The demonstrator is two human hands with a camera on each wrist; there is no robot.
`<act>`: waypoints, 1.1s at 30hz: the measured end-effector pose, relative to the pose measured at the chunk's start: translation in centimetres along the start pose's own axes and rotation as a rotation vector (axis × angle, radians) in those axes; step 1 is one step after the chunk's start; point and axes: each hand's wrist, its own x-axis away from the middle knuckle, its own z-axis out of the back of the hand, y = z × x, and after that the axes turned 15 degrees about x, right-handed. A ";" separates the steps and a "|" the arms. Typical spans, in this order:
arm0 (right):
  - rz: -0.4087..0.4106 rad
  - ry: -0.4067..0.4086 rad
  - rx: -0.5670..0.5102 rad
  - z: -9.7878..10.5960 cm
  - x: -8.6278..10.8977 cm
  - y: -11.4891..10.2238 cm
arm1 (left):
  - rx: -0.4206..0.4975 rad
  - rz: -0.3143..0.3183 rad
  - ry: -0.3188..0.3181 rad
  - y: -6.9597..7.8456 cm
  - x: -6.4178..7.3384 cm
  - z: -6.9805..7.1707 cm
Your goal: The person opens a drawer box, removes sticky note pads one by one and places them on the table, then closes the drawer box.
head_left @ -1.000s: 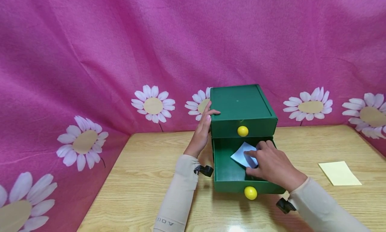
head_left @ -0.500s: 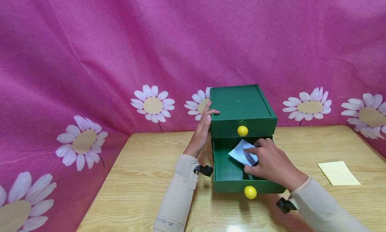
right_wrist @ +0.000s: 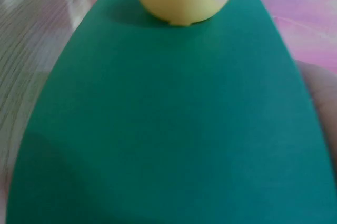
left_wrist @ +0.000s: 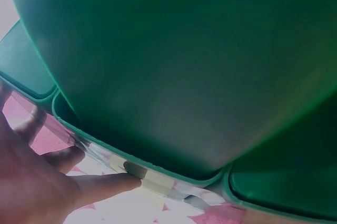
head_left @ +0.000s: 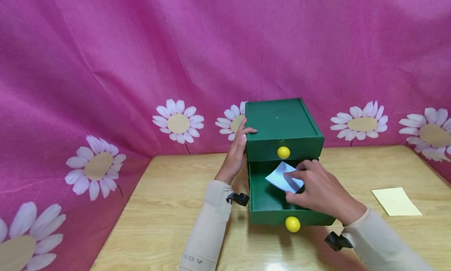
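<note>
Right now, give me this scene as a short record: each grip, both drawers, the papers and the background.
Left grip: against the side of the green cabinet, a finger over its top edge
Right grip: pinching blue paper within the lower drawer
Upper drawer: closed
Lower drawer: open
Yellow paper: flat on the table, right of the cabinet
Background: pink cloth with white flowers

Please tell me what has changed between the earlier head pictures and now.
The blue paper in the right hand has shifted slightly left and toward the back of the open drawer. The left hand, green cabinet and yellow paper stayed put.
</note>
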 end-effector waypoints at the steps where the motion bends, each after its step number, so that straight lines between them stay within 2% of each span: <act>1: -0.003 0.002 -0.003 0.1 0.1 0.0 | -0.002 -0.003 0.000 0.0 0.0 0.0; 16: -0.071 0.057 -0.067 1.9 2.2 0.4 | -0.015 0.023 0.007 0.2 0.1 0.0; 33: -0.114 0.218 -0.038 2.8 5.1 3.1 | -0.015 0.002 0.010 0.1 0.0 -0.1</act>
